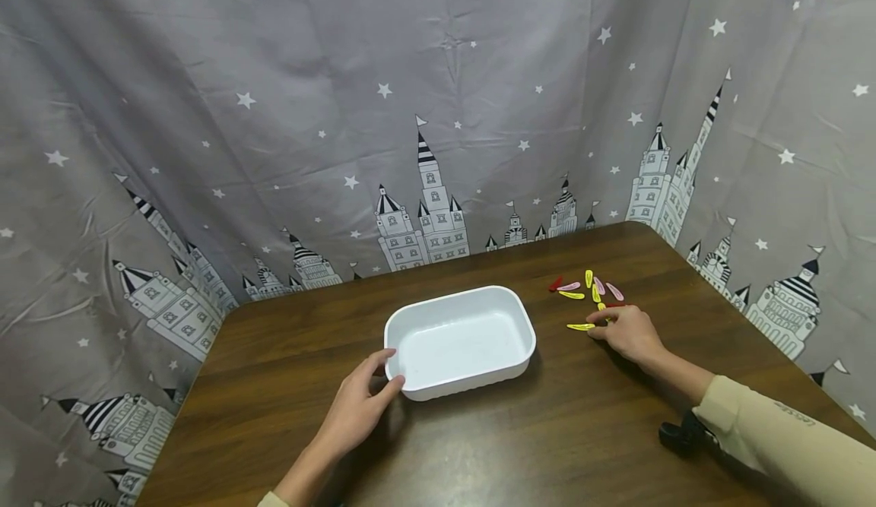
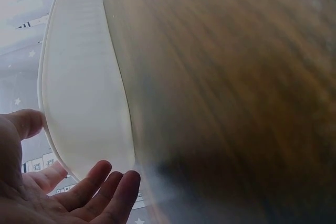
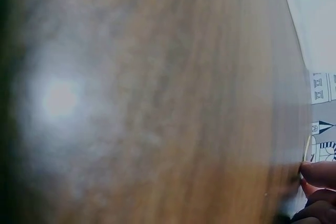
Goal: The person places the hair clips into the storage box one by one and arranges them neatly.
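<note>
A white rectangular basin (image 1: 460, 385) with rounded corners sits on the table. My left hand (image 1: 361, 394) holds its left end, thumb and a finger on the rim; the left wrist view shows the other fingers (image 2: 126, 195) along the outer wall. To the right of the basin, my right hand (image 1: 628, 334) pinches a yellow snap hair clip (image 1: 580, 327) between thumb and fingertips, low over the tabletop. Just beyond that hand lie several loose hair clips: yellow ones (image 1: 571, 295), pink ones (image 1: 614, 292) and red ones (image 1: 555, 284). One red clip is partly covered by the hand.
The brown wooden table (image 1: 294, 370) ends at a grey curtain (image 1: 328, 112) printed with castles and stars. A black object (image 1: 677, 438) shows by the right sleeve, at the wrist. Most of the right wrist view is blurred tabletop.
</note>
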A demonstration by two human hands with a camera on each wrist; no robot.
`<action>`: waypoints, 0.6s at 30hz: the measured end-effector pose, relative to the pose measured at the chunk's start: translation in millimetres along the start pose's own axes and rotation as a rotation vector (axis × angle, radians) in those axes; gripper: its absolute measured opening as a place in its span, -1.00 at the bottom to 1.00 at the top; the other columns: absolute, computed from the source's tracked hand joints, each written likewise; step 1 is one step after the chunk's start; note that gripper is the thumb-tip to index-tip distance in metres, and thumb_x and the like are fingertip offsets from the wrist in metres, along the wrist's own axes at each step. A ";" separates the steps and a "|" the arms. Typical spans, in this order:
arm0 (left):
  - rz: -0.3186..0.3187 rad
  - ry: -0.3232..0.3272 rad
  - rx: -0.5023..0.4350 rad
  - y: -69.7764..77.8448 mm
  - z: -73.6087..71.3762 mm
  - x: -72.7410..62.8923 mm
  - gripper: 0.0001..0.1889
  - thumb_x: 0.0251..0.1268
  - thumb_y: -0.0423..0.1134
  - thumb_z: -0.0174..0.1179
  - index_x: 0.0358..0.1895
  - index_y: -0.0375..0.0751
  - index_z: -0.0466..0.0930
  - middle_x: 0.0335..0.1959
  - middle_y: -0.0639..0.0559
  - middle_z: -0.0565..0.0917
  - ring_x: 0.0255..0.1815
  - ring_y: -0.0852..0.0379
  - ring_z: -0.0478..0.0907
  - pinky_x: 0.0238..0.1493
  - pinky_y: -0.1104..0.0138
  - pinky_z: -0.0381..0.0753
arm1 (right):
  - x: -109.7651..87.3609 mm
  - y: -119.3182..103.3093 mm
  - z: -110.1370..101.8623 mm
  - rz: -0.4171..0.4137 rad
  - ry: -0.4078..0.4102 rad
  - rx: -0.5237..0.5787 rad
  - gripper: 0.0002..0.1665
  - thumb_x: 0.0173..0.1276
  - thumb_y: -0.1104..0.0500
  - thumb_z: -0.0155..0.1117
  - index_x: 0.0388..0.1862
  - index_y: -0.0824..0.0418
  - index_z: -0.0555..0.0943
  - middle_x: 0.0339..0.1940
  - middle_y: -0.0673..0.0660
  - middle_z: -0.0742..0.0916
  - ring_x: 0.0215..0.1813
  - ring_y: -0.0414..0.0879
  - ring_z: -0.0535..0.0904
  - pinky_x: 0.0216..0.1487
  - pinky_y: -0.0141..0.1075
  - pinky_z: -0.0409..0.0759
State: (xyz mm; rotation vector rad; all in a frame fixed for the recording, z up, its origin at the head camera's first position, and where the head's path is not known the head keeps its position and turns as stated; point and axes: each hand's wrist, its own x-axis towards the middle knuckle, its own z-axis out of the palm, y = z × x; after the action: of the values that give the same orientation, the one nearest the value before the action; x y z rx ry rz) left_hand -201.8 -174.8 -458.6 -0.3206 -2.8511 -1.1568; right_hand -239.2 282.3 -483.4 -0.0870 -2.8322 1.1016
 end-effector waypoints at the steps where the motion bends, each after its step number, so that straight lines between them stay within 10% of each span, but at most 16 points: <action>1: 0.000 -0.001 -0.001 0.0 -0.1 0.0 -0.49 0.39 -0.09 0.28 0.35 -0.10 0.48 0.12 -0.06 0.66 0.12 0.04 0.59 0.16 -0.02 0.51 | -0.1 0.1 0.1 -0.001 0.000 -0.003 -0.73 0.21 0.14 0.44 -0.14 0.24 0.79 -0.55 0.02 0.53 -0.43 -0.07 0.31 -0.37 -0.24 0.24; 18: -0.013 -0.009 0.002 1.9 -0.6 0.5 -0.48 0.40 -0.08 0.28 0.36 -0.08 0.47 0.13 -0.08 0.65 0.13 0.03 0.59 0.17 -0.03 0.51 | -0.5 2.3 0.7 -0.006 -0.006 0.005 -0.80 0.23 0.15 0.44 -0.26 0.26 0.79 -0.46 0.06 0.64 -0.39 -0.07 0.38 -0.36 -0.27 0.29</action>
State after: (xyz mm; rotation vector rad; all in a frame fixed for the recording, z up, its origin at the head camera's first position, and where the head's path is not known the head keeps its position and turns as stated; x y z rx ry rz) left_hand -201.9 -173.8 -456.9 -0.3082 -2.8657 -1.1581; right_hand -238.8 283.5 -485.5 -0.0755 -2.8329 1.1098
